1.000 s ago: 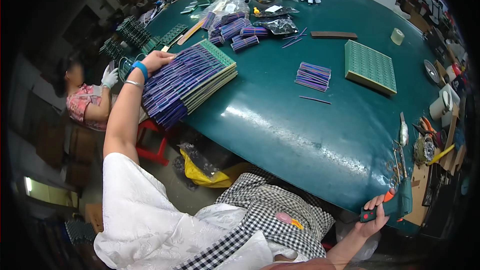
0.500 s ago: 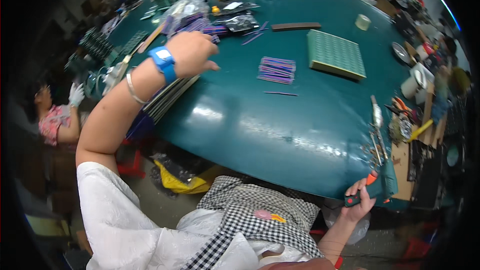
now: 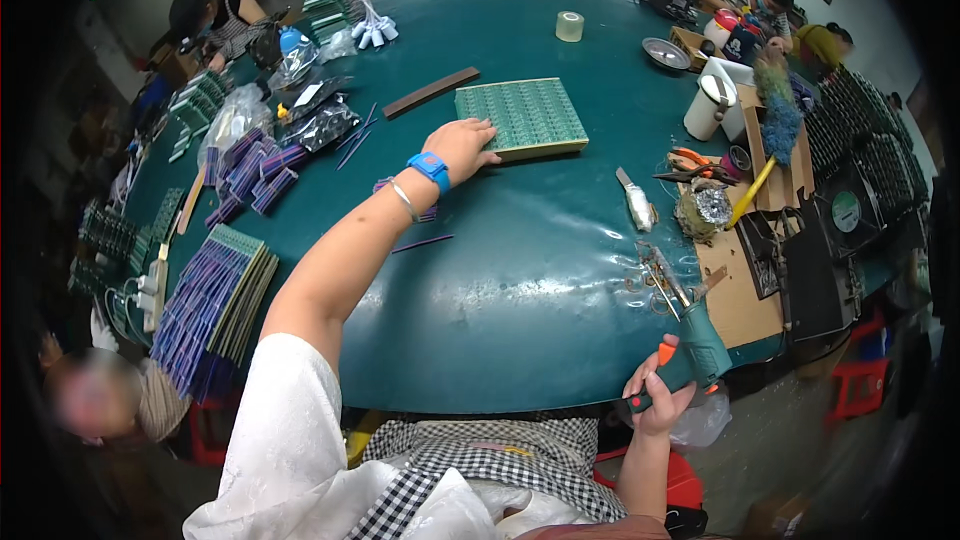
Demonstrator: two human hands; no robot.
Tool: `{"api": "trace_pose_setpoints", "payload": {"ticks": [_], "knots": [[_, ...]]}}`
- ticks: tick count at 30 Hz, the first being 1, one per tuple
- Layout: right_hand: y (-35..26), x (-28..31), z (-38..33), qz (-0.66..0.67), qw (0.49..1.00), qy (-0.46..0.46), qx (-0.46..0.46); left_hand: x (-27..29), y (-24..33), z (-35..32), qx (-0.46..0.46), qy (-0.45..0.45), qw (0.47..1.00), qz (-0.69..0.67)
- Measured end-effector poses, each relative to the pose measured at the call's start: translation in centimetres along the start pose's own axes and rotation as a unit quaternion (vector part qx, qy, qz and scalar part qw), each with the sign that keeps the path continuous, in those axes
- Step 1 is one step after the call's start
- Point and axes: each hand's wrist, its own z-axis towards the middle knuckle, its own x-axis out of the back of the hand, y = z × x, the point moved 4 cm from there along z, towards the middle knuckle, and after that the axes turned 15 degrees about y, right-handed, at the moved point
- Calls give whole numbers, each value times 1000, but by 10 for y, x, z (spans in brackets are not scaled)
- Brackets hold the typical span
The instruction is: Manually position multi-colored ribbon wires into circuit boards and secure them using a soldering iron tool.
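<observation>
My left hand [image 3: 462, 147], with a blue wristband and a thin bracelet, reaches across the green table [image 3: 500, 280] and touches the near left edge of a flat stack of green circuit panels [image 3: 520, 117]. Its fingers lie spread on the stack's corner. A small pile of purple strips [image 3: 432, 208] is partly hidden under my wrist, and one loose purple strip [image 3: 422, 243] lies beside my forearm. My right hand [image 3: 655, 397] is at the table's near edge, shut on a green-bodied tool with an orange and black handle [image 3: 690, 350].
A big fanned stack of purple and green panels [image 3: 215, 315] lies at the left edge. Further off lie purple strip bundles [image 3: 255, 175], plastic bags [image 3: 310, 115] and a brown bar [image 3: 430, 92]. On the right are pliers [image 3: 695, 170], a white jug [image 3: 712, 105] and cardboard [image 3: 745, 280]. Other people sit around the table.
My left arm has swung from the purple panel stack at the left over to the green circuit panel stack in the middle. My view has turned right. The right hand kept its tool.
</observation>
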Motion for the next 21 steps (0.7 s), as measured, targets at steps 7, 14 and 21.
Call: {"api": "trace_pose_setpoints", "payload": {"ticks": [7,14,21], "knots": [[1,-4,0,25,999,9,-24,9,-4,4,-17,39,999,27],[-2,-8,-1,29,999,20,-20,87,-2,12,-137,270,949,90],[-13,-4,4,87,993,79,-19,166,92,-77,-151,280,948,3]]}}
